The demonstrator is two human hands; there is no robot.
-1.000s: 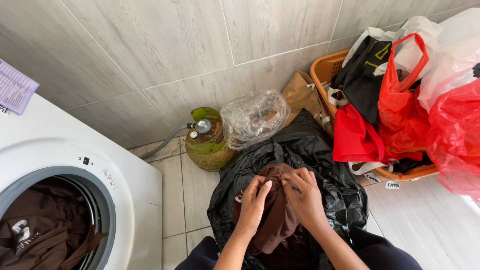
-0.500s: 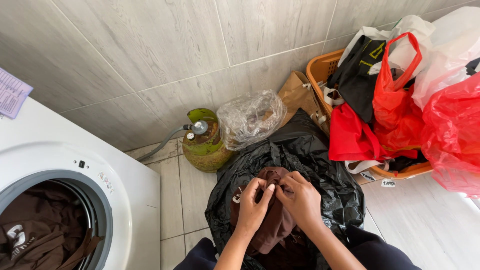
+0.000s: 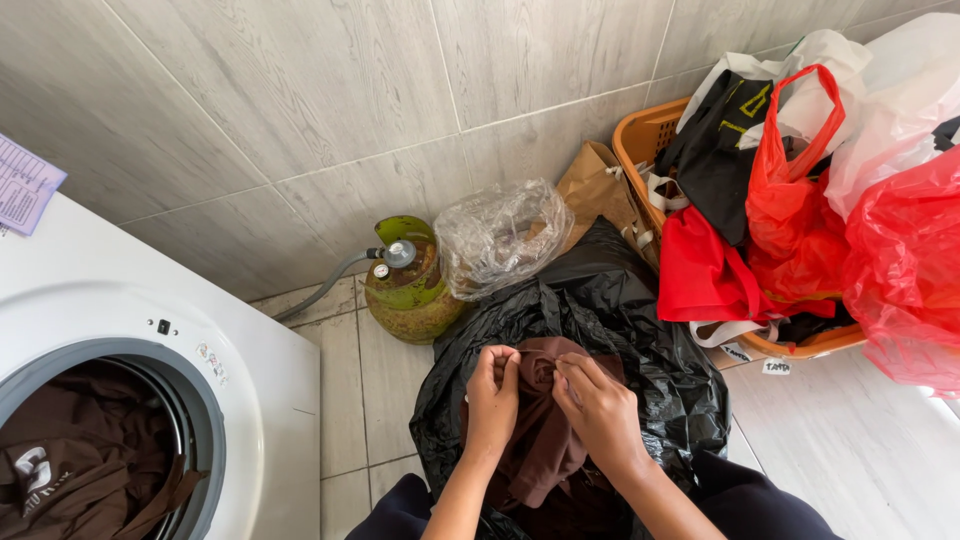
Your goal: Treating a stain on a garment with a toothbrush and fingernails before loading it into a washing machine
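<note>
Dark brown cloth garment (image 3: 545,430) sits in the open black plastic bag (image 3: 640,350) on the floor, near centre. Left hand (image 3: 492,395) and right hand (image 3: 600,410) fingers pinched on its upper edge. White front-loading washing machine (image 3: 250,370) stands left.

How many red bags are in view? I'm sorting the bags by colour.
3: a red cloth bag hanging off the orange basket front, a red plastic bag with upright handles behind it, and a larger red plastic bag at right. More may be hidden underneath.
</note>
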